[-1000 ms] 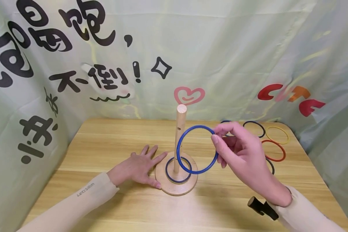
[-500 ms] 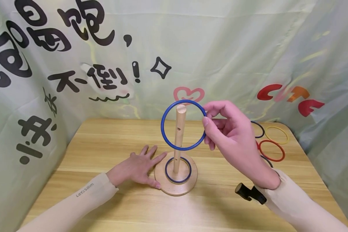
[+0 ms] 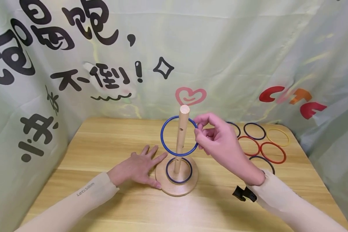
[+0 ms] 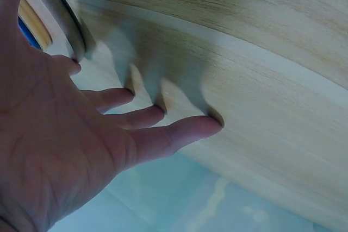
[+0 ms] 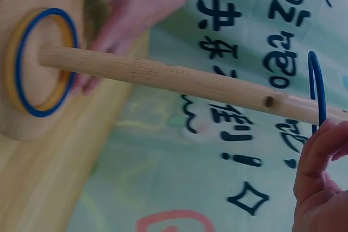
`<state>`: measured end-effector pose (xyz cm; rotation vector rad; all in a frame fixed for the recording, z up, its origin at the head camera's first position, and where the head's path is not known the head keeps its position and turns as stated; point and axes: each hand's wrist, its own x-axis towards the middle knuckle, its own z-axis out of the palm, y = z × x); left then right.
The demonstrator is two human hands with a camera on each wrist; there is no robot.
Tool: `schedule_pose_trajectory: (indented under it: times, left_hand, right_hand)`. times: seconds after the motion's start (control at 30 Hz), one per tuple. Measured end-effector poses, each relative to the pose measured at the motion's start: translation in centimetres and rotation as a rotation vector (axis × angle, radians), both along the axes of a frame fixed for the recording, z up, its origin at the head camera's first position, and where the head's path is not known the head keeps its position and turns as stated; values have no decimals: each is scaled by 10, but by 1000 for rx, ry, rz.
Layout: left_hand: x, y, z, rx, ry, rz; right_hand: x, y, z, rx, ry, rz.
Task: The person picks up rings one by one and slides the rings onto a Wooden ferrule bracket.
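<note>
A wooden post (image 3: 182, 129) rises from a round wooden base (image 3: 174, 189). My right hand (image 3: 216, 135) pinches the right side of a blue ring (image 3: 163, 141), between thumb and fingers. This ring encircles the upper post, a little below its top; in the right wrist view the same blue ring (image 5: 321, 85) crosses the post near its end. Low on the base lie a dark blue ring (image 3: 167, 175) and, under it in the right wrist view, a yellow ring (image 5: 15, 69). My left hand (image 3: 139, 167) lies spread on the table, fingertips at the base's left edge.
To the right on the wooden table (image 3: 104, 206) lie several rings, among them a red ring (image 3: 284, 154), a yellow ring (image 3: 288, 138) and a dark blue ring (image 3: 264, 132). A printed curtain (image 3: 235, 48) surrounds the table at the back and sides.
My right hand has carried the blue ring left and up to the post's top, then down, so the ring now surrounds the post. The left hand stays put.
</note>
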<state>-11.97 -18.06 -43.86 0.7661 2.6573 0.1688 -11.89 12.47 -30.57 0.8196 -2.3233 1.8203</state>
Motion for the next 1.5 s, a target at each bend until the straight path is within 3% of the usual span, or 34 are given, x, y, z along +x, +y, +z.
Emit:
schedule_pose_trajectory:
  times: [0.33,0.67,1.03,1.5]
  left_hand:
    - [2,2,1,5,-3,-1]
    - [1,3,0,-7,12,3]
    - [1,2,0,-13,16,-7]
    - [1,3,1,-16,8,-1]
  right_hand:
    - [-3,1,-42,108,-45,-49]
    - [-5,0,-80,127,-81,-60]
    - [-3,-3,-114,149,-182,-47]
    - [-1,1,-147,227,-198,-34]
